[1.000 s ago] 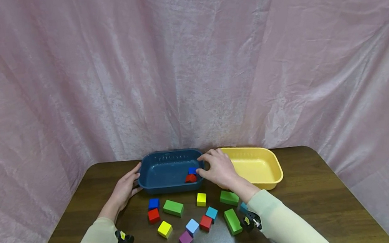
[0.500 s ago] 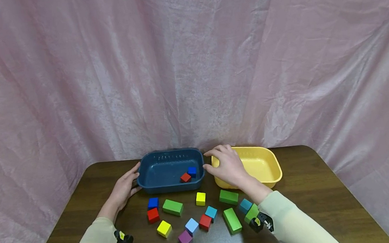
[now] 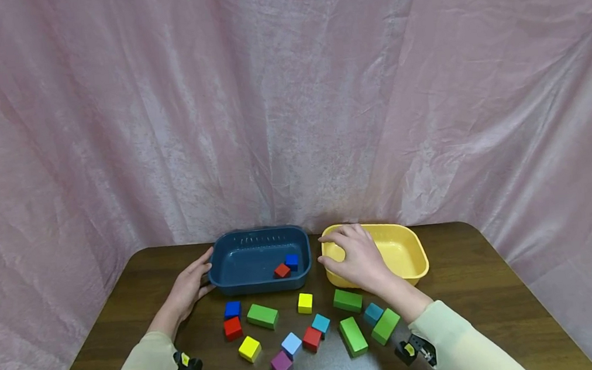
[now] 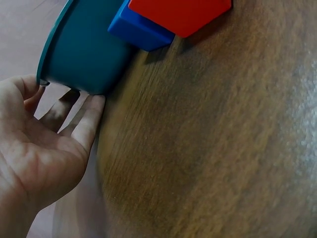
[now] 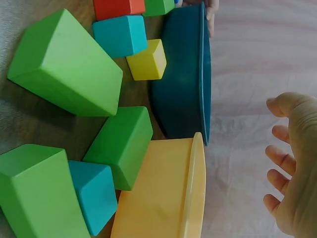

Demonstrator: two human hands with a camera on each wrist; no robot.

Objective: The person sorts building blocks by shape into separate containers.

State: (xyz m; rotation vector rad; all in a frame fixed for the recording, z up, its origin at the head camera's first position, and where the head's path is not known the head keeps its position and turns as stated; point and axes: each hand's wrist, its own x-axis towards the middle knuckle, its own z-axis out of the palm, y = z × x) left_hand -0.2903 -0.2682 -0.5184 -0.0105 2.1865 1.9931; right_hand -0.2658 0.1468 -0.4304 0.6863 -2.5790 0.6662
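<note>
My left hand rests its fingers against the left end of a dark blue plastic basin. In the left wrist view, the thumb lies by the basin's rim and straight fingers touch its wall. Inside the basin's right side sit a red cube and a dark blue cube. Over the left part of a yellow basin, my right hand hovers with thumb and fingers spread apart, holding nothing. The right wrist view shows this same hand above the rim level of both basins.
On the wooden table, several blocks lie in front of the basins. Among them are green blocks, yellow cubes, red cubes, a purple cube and a light blue cube. A pink curtain hangs behind.
My right hand has drawn back rightward from the blue basin to above the yellow one. The red cube has shifted slightly left inside the blue basin. My left hand has stayed put.
</note>
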